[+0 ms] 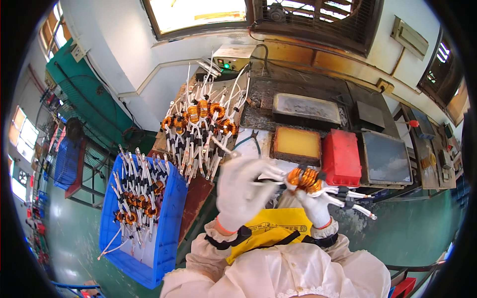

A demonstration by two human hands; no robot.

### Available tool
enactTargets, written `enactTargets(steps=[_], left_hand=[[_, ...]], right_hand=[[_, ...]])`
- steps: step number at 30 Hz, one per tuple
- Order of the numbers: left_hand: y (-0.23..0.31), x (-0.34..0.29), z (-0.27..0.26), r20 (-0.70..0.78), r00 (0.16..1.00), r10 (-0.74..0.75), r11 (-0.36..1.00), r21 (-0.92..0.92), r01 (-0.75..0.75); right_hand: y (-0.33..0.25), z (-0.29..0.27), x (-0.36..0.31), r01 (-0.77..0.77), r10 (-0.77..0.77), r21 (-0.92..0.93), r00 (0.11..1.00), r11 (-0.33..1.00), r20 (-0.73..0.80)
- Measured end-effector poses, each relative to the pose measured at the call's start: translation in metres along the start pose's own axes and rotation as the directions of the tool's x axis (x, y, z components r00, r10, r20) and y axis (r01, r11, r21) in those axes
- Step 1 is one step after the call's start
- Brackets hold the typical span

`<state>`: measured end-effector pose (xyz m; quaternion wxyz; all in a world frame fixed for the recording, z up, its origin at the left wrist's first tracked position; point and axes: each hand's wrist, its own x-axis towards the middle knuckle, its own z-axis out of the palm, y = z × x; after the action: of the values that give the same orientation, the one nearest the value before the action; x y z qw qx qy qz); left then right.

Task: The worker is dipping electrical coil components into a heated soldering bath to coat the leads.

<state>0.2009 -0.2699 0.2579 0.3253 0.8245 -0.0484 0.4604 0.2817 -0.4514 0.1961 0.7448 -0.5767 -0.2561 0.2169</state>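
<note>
Wired coils [136, 203] are packed in a blue crate [171, 223] and piled on the counter [194, 206]. The left hand's [242, 188] fingers are half curled beside the copper coil [305, 180]; whether a lead is pinched cannot be told. The coil is clasped by the right hand [316, 207], its body best held steady, its white leads [348, 196] untangled.

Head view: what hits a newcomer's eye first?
Likely the orange wound coil with white leads in the right hand, just right of centre. Next, the bright blue bin at lower left, holding more coils. Then the red box, just right of the yellow-filled tray.
</note>
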Motion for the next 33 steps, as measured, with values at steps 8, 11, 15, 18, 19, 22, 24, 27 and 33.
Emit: enactTargets(steps=[8, 11, 15, 18, 19, 22, 24, 27, 33], left_hand=[[-0.033, -0.041, 0.001, 0.087, 0.729, -0.679, 0.536, -0.619, 0.574], [-0.033, -0.043, 0.003, 0.298, 0.680, -0.670, 0.269, -0.757, 0.596], [-0.045, -0.055, 0.011, 0.356, 0.601, -0.716, 0.186, -0.731, 0.656], [-0.035, -0.050, 0.023, 0.324, 0.600, -0.731, 0.225, -0.716, 0.660], [-0.029, -0.047, 0.027, 0.288, 0.593, -0.752, 0.279, -0.675, 0.683], [-0.029, -0.052, 0.039, 0.326, 0.625, -0.709, 0.345, -0.613, 0.711], [-0.019, -0.048, 0.046, 0.360, 0.648, -0.671, 0.424, -0.530, 0.734], [-0.005, -0.037, 0.047, 0.418, 0.551, -0.722, 0.281, -0.551, 0.786], [0.004, -0.034, 0.042, 0.538, 0.468, -0.701, -0.028, -0.676, 0.736]], right_hand=[[-0.004, -0.023, -0.003, -0.028, 0.051, 0.264, 0.995, 0.964, -0.081], [-0.011, -0.018, -0.006, -0.078, 0.106, 0.251, 0.989, 0.965, -0.099], [-0.001, -0.014, -0.004, 0.026, -0.007, 0.182, 0.994, 0.983, -0.106], [-0.002, -0.012, -0.002, 0.055, -0.042, 0.123, 0.993, 0.991, -0.111], [-0.002, -0.013, -0.002, 0.058, -0.044, 0.122, 0.992, 0.991, -0.116], [-0.002, -0.010, -0.003, -0.002, 0.016, 0.168, 0.997, 0.986, -0.080], [-0.006, 0.002, -0.001, 0.036, -0.028, 0.087, 0.995, 0.996, -0.096], [0.001, -0.004, -0.001, 0.028, -0.026, 0.016, 0.995, 0.999, -0.101], [0.035, -0.022, -0.015, -0.074, 0.061, -0.060, 0.980, 0.995, -0.190]])
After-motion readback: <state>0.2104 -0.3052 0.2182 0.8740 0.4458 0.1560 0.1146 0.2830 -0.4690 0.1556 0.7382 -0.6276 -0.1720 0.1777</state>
